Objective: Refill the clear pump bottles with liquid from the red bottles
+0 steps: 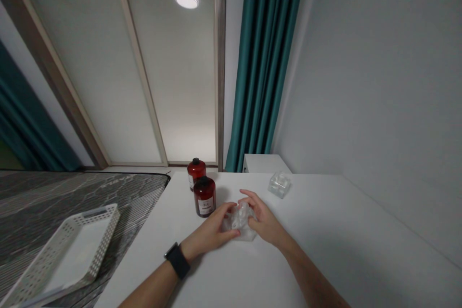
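On the white table, a crumpled, see-through plastic bundle (241,221) sits between my two hands. My left hand (215,228), with a black watch on the wrist, curls around the bundle's left side, thumb along the near edge. From the right, my right hand (263,219) grips it with the thumb, its forefinger reaching over the top. What lies inside the plastic cannot be made out. Just beyond my left hand stands a dark red bottle (204,196) with a black cap and white label. A second red bottle (196,169) is behind it.
A clear glass-like block (279,184) rests near the table's far edge. To the left, lower down, a white perforated basket (94,255) lies on a grey patterned surface (144,192). A white cabinet (265,162) and a teal curtain (267,57) are beyond the table.
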